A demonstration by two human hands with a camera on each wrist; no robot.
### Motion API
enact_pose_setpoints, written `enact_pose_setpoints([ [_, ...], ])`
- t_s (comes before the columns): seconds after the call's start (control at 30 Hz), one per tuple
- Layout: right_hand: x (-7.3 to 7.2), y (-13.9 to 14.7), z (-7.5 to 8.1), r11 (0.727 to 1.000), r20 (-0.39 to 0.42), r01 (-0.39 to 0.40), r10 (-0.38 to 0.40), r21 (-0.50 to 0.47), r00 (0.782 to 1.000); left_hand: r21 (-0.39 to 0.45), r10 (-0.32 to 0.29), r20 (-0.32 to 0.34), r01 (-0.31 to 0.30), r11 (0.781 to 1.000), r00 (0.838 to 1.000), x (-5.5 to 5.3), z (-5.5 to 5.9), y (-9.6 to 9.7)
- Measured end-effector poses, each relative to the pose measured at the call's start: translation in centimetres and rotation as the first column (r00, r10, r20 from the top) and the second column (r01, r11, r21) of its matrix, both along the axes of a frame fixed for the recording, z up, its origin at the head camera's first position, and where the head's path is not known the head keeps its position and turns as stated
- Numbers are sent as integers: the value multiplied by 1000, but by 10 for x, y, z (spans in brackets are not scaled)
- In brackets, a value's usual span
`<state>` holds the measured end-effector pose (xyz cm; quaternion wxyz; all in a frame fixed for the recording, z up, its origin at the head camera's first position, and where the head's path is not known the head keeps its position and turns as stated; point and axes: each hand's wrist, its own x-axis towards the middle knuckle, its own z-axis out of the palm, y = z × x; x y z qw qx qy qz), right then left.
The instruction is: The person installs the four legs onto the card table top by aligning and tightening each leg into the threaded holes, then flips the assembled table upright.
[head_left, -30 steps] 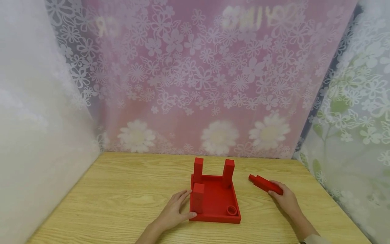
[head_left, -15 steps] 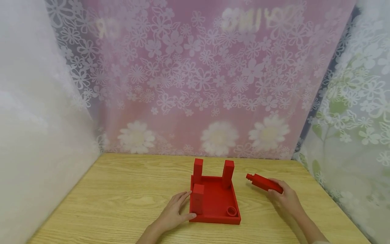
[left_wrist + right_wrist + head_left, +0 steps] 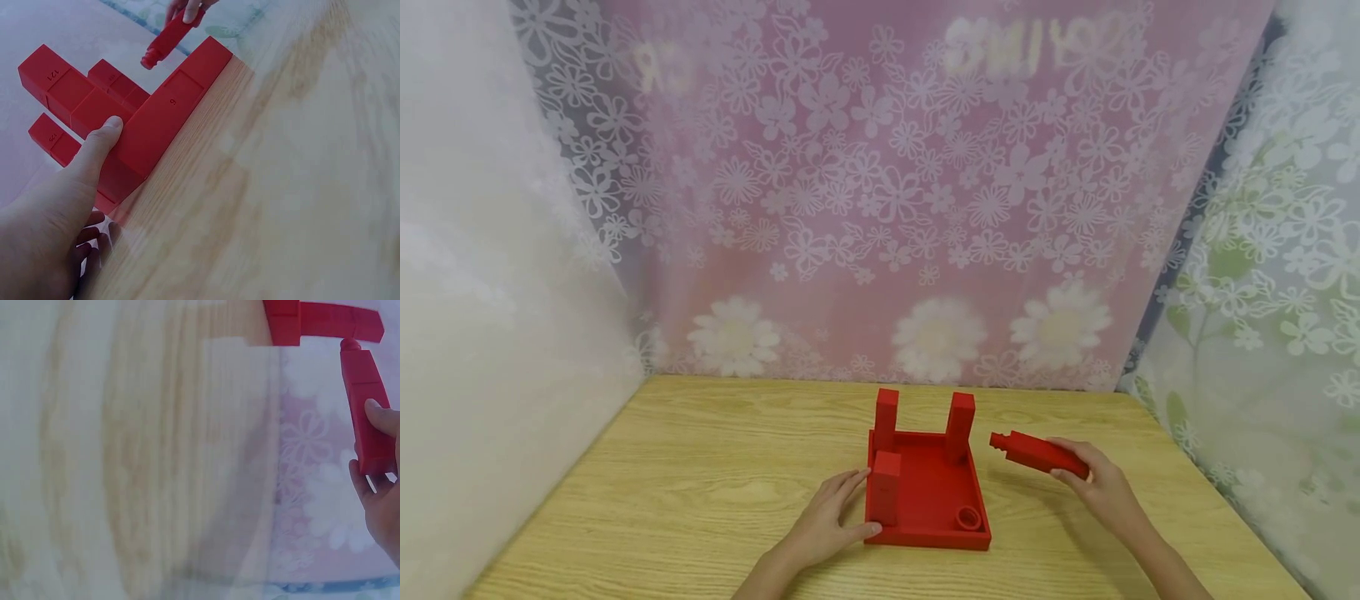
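A shallow red tray [image 3: 925, 539] with raised walls lies on the wooden table. Square red legs stand upright at three of its corners: near left leg [image 3: 886, 490], far left leg [image 3: 886, 417] and far right leg [image 3: 958, 425]. At the near right corner sits a round red socket [image 3: 967, 517]. My left hand [image 3: 822, 521] grips the tray's near left corner, thumb at the front wall and fingers along the left side. To the tray's right, my right hand [image 3: 1101, 483] holds a loose red leg [image 3: 1037, 452] by its thick end, its threaded stub pointing left.
The wooden table [image 3: 715, 483] carries the tray. A pink flowered curtain [image 3: 850, 208] hangs behind the table, with a pale sheet [image 3: 497, 292] to the left and a leaf-patterned sheet [image 3: 1285, 333] to the right.
My right hand has raised the loose red leg a little and moved it left, nearer the tray. The left hand and the tray stay in place.
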<state>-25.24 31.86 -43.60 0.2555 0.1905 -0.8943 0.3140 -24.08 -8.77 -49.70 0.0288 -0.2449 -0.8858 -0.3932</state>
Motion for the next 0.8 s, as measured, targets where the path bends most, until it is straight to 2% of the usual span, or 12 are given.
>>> enact_pose_setpoints([
  [0.27, 9, -13, 12, 993, -101, -117, 120, 31, 988, -1, 2, -12, -2, 1000, 1000, -1, -1, 0],
  [0.5, 18, -23, 20, 980, -107, -190, 196, 66, 975, 0, 2, -8, -2, 1000, 1000, -1, 0, 1],
  [0.8, 27, -28, 28, 965, -91, -222, 235, 138, 968, 0, 1, -11, -1, 1000, 1000, -1, -1, 0],
])
